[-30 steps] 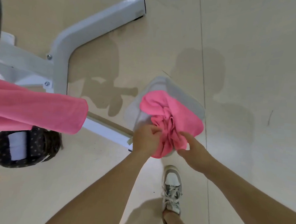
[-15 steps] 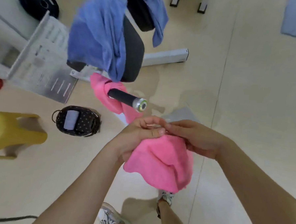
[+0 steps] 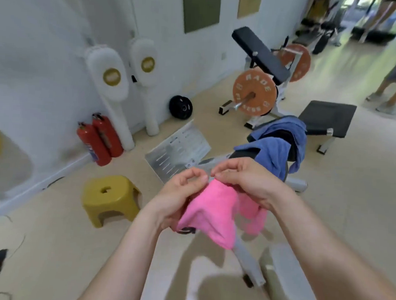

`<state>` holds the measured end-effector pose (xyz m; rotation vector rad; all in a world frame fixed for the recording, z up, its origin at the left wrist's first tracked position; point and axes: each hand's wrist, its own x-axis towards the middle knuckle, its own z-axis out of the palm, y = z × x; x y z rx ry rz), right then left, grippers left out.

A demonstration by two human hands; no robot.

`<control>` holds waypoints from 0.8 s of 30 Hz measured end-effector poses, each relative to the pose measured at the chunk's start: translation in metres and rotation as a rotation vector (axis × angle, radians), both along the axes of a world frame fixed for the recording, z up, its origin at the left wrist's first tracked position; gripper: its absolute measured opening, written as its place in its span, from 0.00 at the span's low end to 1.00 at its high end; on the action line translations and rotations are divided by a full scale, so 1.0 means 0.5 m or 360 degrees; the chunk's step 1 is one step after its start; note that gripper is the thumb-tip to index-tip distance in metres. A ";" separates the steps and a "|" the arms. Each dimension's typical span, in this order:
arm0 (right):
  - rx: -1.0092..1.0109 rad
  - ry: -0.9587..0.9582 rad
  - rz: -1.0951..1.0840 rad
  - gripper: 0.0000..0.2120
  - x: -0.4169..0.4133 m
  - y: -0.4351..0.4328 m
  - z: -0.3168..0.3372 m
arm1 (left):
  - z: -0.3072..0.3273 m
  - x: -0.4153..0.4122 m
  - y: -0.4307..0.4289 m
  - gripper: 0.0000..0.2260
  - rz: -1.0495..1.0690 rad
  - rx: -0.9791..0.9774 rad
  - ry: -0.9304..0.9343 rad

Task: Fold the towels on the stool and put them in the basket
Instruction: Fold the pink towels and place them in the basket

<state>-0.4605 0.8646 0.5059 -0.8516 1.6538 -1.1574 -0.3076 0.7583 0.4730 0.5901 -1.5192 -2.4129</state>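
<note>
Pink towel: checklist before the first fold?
1. Grip of left hand on pink towel: ok, fingers pinch its upper edge.
2. Grip of right hand: ok, it pinches the same edge alongside.
3. Towel spread flat: not ok, it hangs bunched between the hands.
4. Towel lifted: ok, it hangs in mid-air.
5. Drop-off basket located: cannot tell, nothing in view is clearly a basket.
6. Other blue towels folded: not ok, they lie draped over the bench.
</note>
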 end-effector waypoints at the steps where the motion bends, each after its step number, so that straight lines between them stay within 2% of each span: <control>1: -0.0048 0.0034 0.0022 0.07 0.031 -0.029 0.024 | 0.024 0.039 -0.024 0.06 0.0070 -0.0081 -0.0038; 4: -0.0210 0.0201 0.0121 0.07 0.125 -0.116 0.089 | 0.082 0.156 -0.088 0.05 0.0079 -0.0277 -0.0139; 6: -0.0334 0.0299 0.0149 0.07 0.184 -0.171 0.121 | 0.112 0.224 -0.128 0.05 0.0066 -0.0532 -0.0222; 8: -0.0438 0.0393 0.0184 0.05 0.235 -0.222 0.149 | 0.140 0.281 -0.172 0.05 0.0230 -0.0772 -0.0250; 11: -0.0436 0.0429 0.0394 0.03 0.281 -0.289 0.169 | 0.176 0.344 -0.242 0.08 0.0593 -0.0905 -0.0203; 15: -0.0284 0.0101 0.0884 0.17 0.333 -0.380 0.157 | 0.210 0.394 -0.314 0.10 0.0755 -0.1046 -0.0140; 18: -0.0175 -0.0194 0.1167 0.20 0.362 -0.448 0.117 | 0.226 0.419 -0.369 0.11 0.0800 -0.1022 -0.0126; 21: -0.0025 -0.0384 0.1250 0.19 0.353 -0.520 0.069 | 0.233 0.445 -0.442 0.11 0.0954 -0.0943 -0.0110; 24: 0.0098 -0.0508 0.1234 0.22 0.316 -0.601 0.014 | 0.226 0.471 -0.555 0.15 0.1179 -0.0807 -0.0128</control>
